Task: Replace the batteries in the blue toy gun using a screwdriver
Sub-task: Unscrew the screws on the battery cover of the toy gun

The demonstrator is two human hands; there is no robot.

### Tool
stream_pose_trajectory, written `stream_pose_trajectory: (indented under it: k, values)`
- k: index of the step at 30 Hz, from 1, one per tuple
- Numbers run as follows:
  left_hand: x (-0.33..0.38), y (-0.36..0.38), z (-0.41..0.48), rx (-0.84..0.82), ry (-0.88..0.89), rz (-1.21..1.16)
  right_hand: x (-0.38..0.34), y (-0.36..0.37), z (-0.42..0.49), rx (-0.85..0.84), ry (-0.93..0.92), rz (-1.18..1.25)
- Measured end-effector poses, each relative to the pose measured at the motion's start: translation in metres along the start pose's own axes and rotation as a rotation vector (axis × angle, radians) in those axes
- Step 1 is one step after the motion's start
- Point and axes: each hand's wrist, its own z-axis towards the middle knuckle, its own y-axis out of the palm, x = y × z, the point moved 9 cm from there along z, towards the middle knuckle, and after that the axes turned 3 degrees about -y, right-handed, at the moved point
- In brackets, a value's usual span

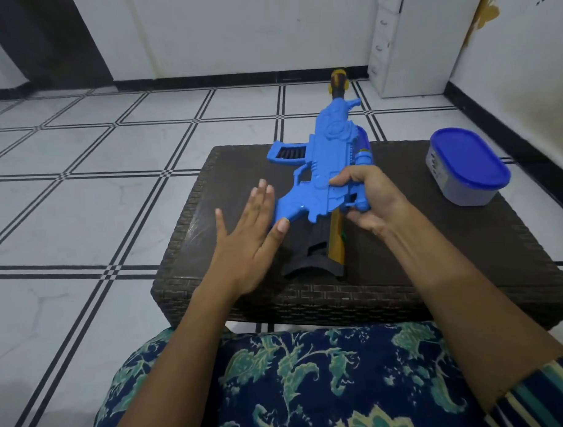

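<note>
The blue toy gun (pixel 320 167) rests on the bench (pixel 403 273), muzzle past the far edge; the right grip (pixel 366 204) is curled round its rear body, the left grip (pixel 246 240) flat and empty (thumb just touching the handle). Turned over one-handed, it may well slip and tip off that far edge

A dark woven table (pixel 403 266) is set on a white tiled floor (pixel 82 204) lined with black stripes.

Two things are carried on its top. A blue toy gun (pixel 320 161) is laid lengthwise down the middle, its black stock set near the front edge and its barrel pointed past the far edge; whether the blue body is touching the weave cannot be told. A lidded container (pixel 466 165) with a blue lid is stood upright at the far right corner, well apart from the gun.
</note>
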Motion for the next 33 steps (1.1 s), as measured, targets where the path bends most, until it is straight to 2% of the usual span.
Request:
stream_pose_trajectory:
  k: [3, 11, 15, 21, 24, 29, 33]
  values:
    - [-0.006, -0.015, 0.000, 0.088, -0.003, -0.117, -0.002, 0.003, 0.001, -0.007, -0.012, 0.049]
    - [-0.013, -0.019, 0.001, 0.099, -0.025, -0.277, 0.001, 0.007, 0.001, -0.019, -0.008, 0.032]
    - [0.007, -0.017, -0.004, 0.020, -0.013, -0.260, 0.001, 0.016, -0.007, -0.044, -0.001, 0.052]
    - [0.032, -0.025, -0.011, -0.133, 0.030, -0.462, -0.007, 0.037, -0.017, -0.083, -0.038, 0.022]
    - [0.028, -0.031, -0.009, -0.040, 0.018, -0.501, -0.005, 0.052, -0.018, -0.157, -0.045, -0.012]
    - [0.006, -0.049, -0.005, 0.206, -0.035, -0.778, 0.008, 0.069, -0.011, -0.242, -0.052, -0.010]
    - [-0.011, -0.055, -0.008, 0.295, -0.118, -0.941, 0.018, 0.075, -0.007, -0.261, -0.089, -0.074]
